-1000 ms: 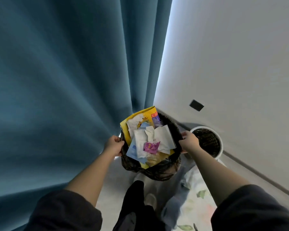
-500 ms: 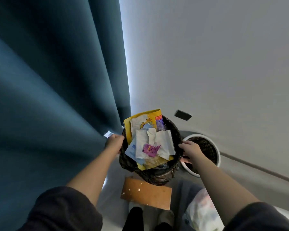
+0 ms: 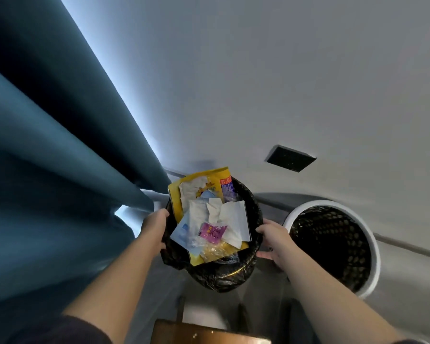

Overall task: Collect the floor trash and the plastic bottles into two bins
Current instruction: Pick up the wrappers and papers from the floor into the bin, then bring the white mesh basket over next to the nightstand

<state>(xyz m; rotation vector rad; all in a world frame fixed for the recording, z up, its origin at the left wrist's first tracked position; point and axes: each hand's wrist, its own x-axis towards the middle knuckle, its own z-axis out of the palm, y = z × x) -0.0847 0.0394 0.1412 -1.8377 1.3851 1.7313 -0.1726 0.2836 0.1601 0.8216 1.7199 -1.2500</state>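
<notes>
Grip: left hand point(image 3: 155, 226), right hand point(image 3: 271, 240), bin point(image 3: 221, 276)

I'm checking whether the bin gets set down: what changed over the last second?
The black-lined bin, full of trash, appears to have come down toward the floor beside the white-rimmed bin, which now looms larger. Nothing was let go: left hand and right hand still grip its sides; trash unchanged.

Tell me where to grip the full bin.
Take the full bin by its rim on opposite sides, from left and right, where the left hand and right hand sit. Trash heaps above the round mouth, blocking a grip from above.
</notes>
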